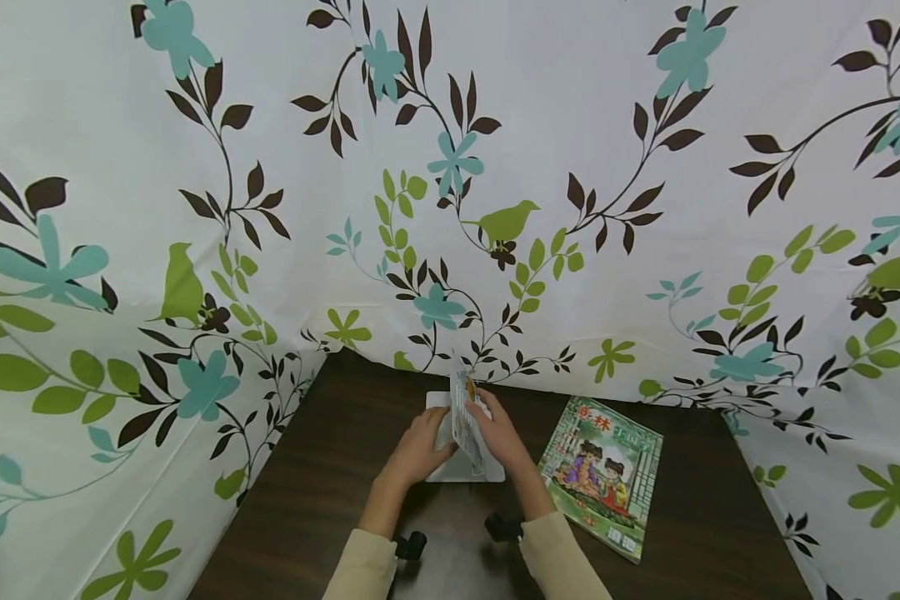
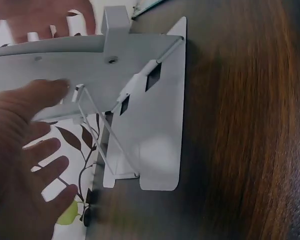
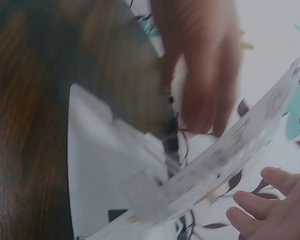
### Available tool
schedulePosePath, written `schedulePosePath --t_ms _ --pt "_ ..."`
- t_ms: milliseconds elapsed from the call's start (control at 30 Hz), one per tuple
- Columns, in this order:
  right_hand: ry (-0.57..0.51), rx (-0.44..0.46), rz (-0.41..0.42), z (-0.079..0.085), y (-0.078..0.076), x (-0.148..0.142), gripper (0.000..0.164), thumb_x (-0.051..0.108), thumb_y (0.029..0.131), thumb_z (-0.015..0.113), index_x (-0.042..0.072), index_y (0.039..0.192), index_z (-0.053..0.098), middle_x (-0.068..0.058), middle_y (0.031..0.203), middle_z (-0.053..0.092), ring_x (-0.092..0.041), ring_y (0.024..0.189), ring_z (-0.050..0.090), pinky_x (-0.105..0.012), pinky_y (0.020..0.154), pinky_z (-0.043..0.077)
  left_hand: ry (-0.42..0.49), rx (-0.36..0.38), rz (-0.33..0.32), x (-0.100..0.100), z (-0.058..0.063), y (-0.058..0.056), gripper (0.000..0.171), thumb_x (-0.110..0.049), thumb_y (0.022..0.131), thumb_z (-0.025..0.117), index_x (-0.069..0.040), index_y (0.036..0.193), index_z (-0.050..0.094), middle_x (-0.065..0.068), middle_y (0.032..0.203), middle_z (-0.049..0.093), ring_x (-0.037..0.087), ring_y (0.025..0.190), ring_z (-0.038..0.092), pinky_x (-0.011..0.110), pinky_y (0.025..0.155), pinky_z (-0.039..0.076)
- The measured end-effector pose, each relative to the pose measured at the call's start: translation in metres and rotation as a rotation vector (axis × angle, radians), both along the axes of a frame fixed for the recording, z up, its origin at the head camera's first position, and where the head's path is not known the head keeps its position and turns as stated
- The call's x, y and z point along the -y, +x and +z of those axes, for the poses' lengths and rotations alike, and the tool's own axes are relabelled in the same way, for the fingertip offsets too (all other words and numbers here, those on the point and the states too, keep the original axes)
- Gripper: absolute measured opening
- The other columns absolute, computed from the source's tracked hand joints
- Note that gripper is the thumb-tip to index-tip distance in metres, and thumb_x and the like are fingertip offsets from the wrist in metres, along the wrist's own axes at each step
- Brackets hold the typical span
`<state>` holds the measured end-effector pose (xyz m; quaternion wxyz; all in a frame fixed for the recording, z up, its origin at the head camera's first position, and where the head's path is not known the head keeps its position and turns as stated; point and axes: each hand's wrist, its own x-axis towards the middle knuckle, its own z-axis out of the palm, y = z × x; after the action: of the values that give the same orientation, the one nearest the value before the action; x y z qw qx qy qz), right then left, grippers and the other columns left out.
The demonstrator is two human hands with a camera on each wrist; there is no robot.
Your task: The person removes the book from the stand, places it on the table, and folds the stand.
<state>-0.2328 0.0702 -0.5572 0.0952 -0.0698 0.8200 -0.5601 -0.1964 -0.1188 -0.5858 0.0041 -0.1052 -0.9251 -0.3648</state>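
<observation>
A white metal folding book stand [image 1: 470, 462] stands on the dark table between both hands. Its flat base [image 2: 157, 145] lies on the wood, with an upright plate [image 2: 65, 70] hinged above it and a thin wire brace [image 2: 97, 132] behind. Small print marks the front of the raised panel [image 3: 235, 142] in the right wrist view. On one side my left hand [image 1: 422, 443] has its fingers spread, the thumb overlapping the plate's back in the left wrist view. My right hand [image 1: 501, 433] is at the panel's other side, fingers extended and apart.
A magazine [image 1: 603, 475] with a colourful illustrated cover lies flat to the right of the stand. Patterned white cloth [image 1: 570, 125] with leaves and birds hangs behind and beside the dark wooden table [image 1: 292, 500]. Black wrist mounts [image 1: 411, 546] sit near the cream sleeves.
</observation>
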Motion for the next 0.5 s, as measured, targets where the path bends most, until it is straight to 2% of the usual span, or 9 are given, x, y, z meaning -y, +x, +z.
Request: schedulePosePath --t_ms 100,167,367,500 --pt "-0.024 0.014 0.053 0.007 0.008 0.003 0.065 0.044 0.114 0.05 0.014 0.169 0.034 -0.019 0.175 0.03 -0.046 0.163 0.025 -0.073 0.123 0.03 -0.023 0.053 -0.065 0.001 -0.004 -0.003 0.081 -0.028 0.1 0.077 -0.002 0.166 0.037 0.022 0.172 0.035 0.045 0.157 0.036 0.068 0.12 0.039" --pt "-0.031 0.01 0.083 0.01 0.012 0.004 0.067 0.045 0.113 0.051 0.014 0.17 0.032 -0.018 0.177 0.026 -0.047 0.163 0.023 -0.074 0.122 0.03 -0.041 0.072 -0.082 0.0 -0.006 -0.005 0.086 -0.03 0.101 0.077 -0.003 0.168 0.031 0.02 0.175 0.029 0.044 0.16 0.031 0.067 0.122 0.037" --pt "-0.065 -0.009 0.115 0.014 0.022 0.007 0.075 0.051 0.111 0.055 0.014 0.171 0.03 -0.021 0.178 0.021 -0.05 0.163 0.019 -0.077 0.122 0.027 -0.044 0.041 -0.082 -0.005 -0.013 -0.015 0.093 -0.035 0.1 0.078 -0.003 0.17 0.026 0.02 0.177 0.027 0.042 0.162 0.03 0.063 0.124 0.037" --pt "-0.083 -0.011 0.085 0.012 0.025 0.008 0.07 0.046 0.11 0.058 0.018 0.169 0.035 -0.016 0.177 0.028 -0.046 0.164 0.021 -0.074 0.124 0.027 -0.075 0.031 -0.077 -0.006 -0.015 -0.024 0.095 -0.036 0.099 0.08 -0.001 0.169 0.027 0.021 0.176 0.029 0.044 0.162 0.03 0.064 0.125 0.036"
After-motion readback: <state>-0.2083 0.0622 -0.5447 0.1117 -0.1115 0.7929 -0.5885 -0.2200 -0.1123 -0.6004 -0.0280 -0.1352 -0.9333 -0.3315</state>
